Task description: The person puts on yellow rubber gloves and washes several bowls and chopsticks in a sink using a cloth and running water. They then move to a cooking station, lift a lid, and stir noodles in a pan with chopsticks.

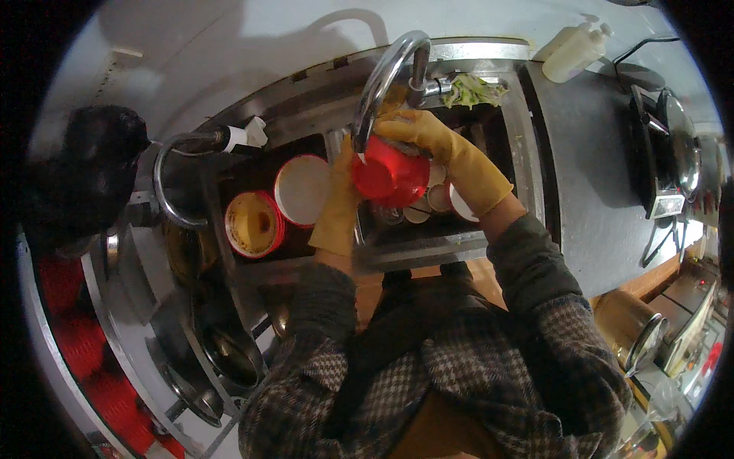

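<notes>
Under the curved chrome faucet (382, 73), a red bowl (405, 180) is tilted between my two gloved hands above the sink divider. My left hand (342, 191), in a yellow rubber glove, grips the bowl's left side; its fingers are partly hidden behind the faucet and bowl. My right hand (440, 141), gloved the same way, curls over the bowl's far upper edge. Beneath its fingers a greyish scrubbing pad (394, 148) presses on the bowl, mostly covered.
In the left basin sit a white-lined bowl (300, 193) and stacked red bowls (252, 223) with yellow residue. Small dishes (417, 211) lie in the right basin. Leafy scraps (472, 91) rest behind it. A bottle (575, 55) and a cooker with a lidded pan (677, 145) stand right.
</notes>
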`<state>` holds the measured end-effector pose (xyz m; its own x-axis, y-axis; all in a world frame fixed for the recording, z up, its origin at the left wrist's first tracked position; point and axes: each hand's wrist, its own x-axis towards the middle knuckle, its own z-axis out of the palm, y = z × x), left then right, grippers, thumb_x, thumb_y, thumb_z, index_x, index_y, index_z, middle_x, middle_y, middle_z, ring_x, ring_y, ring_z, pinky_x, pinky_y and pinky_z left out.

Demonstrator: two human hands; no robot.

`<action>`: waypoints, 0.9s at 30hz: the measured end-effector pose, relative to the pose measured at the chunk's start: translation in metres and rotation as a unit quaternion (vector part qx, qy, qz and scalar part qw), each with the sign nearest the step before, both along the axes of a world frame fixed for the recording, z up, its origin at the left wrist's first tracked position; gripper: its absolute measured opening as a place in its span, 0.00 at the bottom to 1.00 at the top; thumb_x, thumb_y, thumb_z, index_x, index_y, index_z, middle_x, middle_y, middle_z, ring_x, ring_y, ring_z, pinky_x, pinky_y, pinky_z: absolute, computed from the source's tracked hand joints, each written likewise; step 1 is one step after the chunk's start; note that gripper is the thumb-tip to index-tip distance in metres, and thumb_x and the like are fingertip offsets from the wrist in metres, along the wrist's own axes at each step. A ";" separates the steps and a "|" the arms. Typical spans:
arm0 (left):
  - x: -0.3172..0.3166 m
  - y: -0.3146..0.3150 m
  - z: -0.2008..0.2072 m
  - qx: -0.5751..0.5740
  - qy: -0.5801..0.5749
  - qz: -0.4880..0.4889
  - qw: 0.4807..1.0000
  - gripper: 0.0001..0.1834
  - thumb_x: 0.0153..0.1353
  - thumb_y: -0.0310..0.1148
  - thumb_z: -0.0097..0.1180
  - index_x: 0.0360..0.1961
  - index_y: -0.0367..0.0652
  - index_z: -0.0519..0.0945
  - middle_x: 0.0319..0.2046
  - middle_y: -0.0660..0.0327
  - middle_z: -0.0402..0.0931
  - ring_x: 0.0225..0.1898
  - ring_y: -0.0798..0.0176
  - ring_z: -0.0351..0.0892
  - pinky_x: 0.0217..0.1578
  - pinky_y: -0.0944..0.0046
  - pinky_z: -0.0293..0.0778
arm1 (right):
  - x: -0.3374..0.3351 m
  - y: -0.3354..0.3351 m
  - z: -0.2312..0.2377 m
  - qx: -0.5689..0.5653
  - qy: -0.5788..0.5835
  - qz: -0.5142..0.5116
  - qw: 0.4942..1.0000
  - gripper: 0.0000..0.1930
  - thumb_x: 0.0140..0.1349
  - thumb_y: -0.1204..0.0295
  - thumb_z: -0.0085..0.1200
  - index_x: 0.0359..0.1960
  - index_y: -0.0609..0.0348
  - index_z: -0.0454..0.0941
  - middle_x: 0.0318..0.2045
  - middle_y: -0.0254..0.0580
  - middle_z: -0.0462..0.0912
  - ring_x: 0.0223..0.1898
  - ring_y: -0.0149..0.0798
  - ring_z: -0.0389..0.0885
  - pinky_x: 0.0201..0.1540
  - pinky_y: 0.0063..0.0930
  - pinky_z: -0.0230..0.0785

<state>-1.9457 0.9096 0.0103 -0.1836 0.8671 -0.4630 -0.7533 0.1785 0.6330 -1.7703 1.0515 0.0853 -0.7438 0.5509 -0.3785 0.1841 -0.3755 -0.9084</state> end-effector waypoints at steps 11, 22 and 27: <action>0.017 -0.010 -0.001 -0.097 -0.036 -0.110 0.989 0.27 0.75 0.55 0.54 0.64 0.47 0.77 0.55 0.61 0.81 0.52 0.61 0.82 0.51 0.59 0.82 | 0.005 -0.094 -0.086 0.706 -0.221 0.214 0.638 0.22 0.67 0.60 0.56 0.63 0.41 0.81 0.72 0.41 0.72 0.72 0.50 0.67 0.74 0.49 0.60; 0.033 -0.001 0.038 -0.161 0.126 -0.053 0.977 0.38 0.65 0.65 0.64 0.61 0.42 0.80 0.52 0.57 0.82 0.48 0.57 0.81 0.47 0.56 0.79 | 0.003 -0.100 -0.052 0.288 -0.050 0.059 0.954 0.30 0.54 0.76 0.65 0.63 0.55 0.76 0.55 0.60 0.82 0.56 0.62 0.81 0.60 0.48 0.74; 0.023 -0.010 0.016 -0.171 -0.004 -0.055 0.984 0.36 0.69 0.61 0.61 0.60 0.38 0.80 0.51 0.54 0.83 0.51 0.57 0.83 0.53 0.57 0.79 | 0.009 -0.103 -0.058 0.433 -0.079 0.176 0.881 0.16 0.55 0.71 0.67 0.46 0.55 0.82 0.45 0.47 0.87 0.53 0.58 0.84 0.55 0.49 0.76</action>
<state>-1.9229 0.9000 0.0260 -0.0923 0.6749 -0.7321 -0.7219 0.4610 0.5161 -1.7618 0.9485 0.0276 -0.9018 0.4298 -0.0449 0.3010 0.5503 -0.7788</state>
